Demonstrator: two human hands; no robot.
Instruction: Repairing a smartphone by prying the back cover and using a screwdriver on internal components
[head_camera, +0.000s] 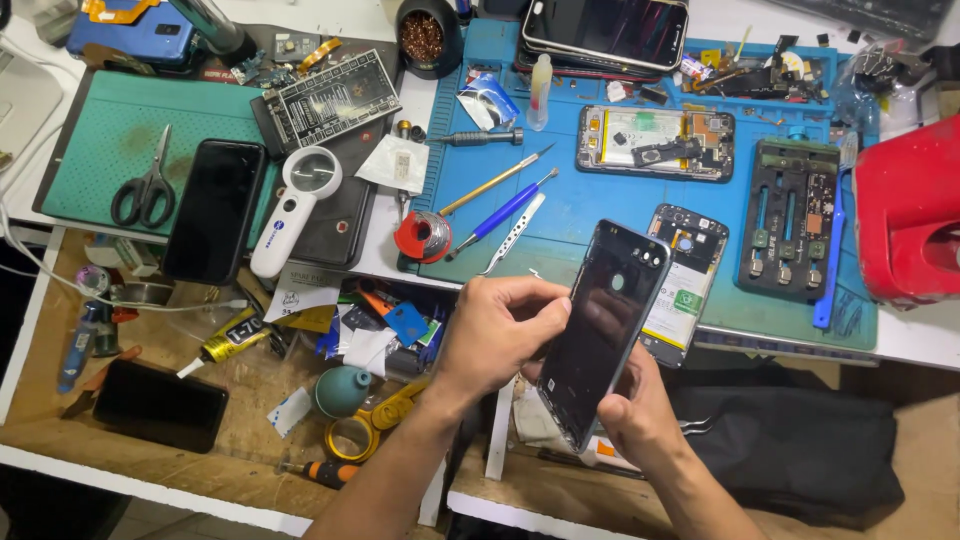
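Looking down from the head camera, I see my left hand (500, 335) pinching the upper edge of a dark phone back cover (603, 330), fingers curled on it. My right hand (640, 415) grips the cover's lower end from beneath, thumb pressed on its edge. It tilts above the desk's front, just beside an opened phone (690, 275) on the blue mat (580, 205), near tweezers (515, 232).
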